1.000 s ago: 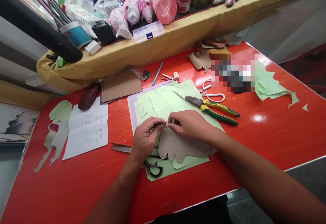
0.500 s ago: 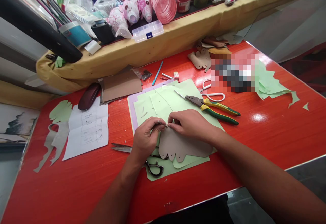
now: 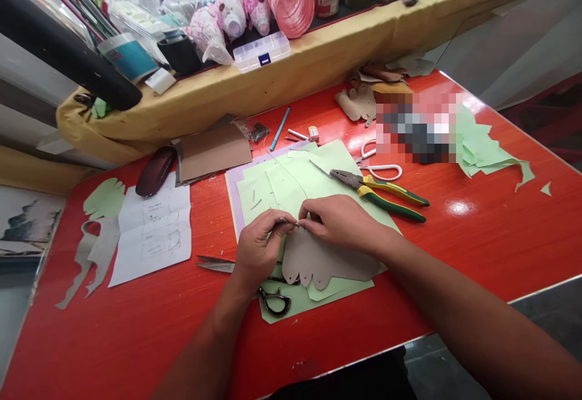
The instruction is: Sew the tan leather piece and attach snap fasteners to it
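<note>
Nearer me than the pliers [image 3: 377,194] lay a scalloped taupe piece [image 3: 330,260], seemingly light and flexible, best held by its edge, while at its far corner my left hand [image 3: 257,248] pinched something small and dark, and my right hand [image 3: 341,223] pressed its fingertips together, on what I couldn't tell.

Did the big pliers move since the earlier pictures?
No. The pliers lie just where they did: jaws over the green paper, handle ends out on the red table. Only the whole view shifted a tiny bit.
</note>
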`<state>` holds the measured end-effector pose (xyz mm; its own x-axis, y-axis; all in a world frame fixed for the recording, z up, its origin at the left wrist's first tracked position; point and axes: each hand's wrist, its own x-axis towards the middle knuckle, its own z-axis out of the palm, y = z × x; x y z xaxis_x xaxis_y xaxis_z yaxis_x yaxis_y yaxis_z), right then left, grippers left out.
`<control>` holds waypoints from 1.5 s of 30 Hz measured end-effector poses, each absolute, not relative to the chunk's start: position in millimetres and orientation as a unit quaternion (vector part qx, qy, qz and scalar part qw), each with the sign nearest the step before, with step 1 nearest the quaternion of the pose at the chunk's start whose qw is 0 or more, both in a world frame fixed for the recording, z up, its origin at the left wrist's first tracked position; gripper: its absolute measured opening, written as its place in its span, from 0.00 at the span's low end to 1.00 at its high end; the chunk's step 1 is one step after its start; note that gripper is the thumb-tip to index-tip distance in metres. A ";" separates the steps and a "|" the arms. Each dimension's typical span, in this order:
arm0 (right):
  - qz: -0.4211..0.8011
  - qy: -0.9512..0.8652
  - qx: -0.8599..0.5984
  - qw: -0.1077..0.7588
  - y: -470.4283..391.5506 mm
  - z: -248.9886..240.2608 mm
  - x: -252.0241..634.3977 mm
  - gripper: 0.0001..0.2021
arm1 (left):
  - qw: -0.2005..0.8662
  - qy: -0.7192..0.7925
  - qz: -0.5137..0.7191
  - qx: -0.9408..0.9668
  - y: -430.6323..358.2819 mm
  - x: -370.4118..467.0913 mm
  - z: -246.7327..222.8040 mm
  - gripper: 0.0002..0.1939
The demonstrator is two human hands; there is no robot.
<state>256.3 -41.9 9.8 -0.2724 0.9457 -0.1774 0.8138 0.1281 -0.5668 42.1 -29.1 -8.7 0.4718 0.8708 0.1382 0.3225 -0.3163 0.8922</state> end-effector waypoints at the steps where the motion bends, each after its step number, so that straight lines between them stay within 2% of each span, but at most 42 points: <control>1: 0.291 -0.742 -0.593 0.112 -41.9 9.7 256.3 0.07 | 0.426 0.400 0.322 0.745 -29.4 42.2 -8.6 0.08; 17: 0.291 -0.742 -0.593 0.113 -42.7 9.0 256.4 0.09 | 0.336 0.369 0.308 0.810 -32.2 47.6 -5.5 0.10; 45: 0.321 -0.734 -0.581 0.146 -40.9 10.1 259.1 0.08 | 0.371 0.377 0.319 0.786 -30.9 48.9 -6.0 0.11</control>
<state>259.1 -40.9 10.1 -0.2827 0.9461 -0.1583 0.7580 0.1192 -0.6413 48.9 -30.9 -6.0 0.5121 0.8300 0.2211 0.3571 -0.4399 0.8240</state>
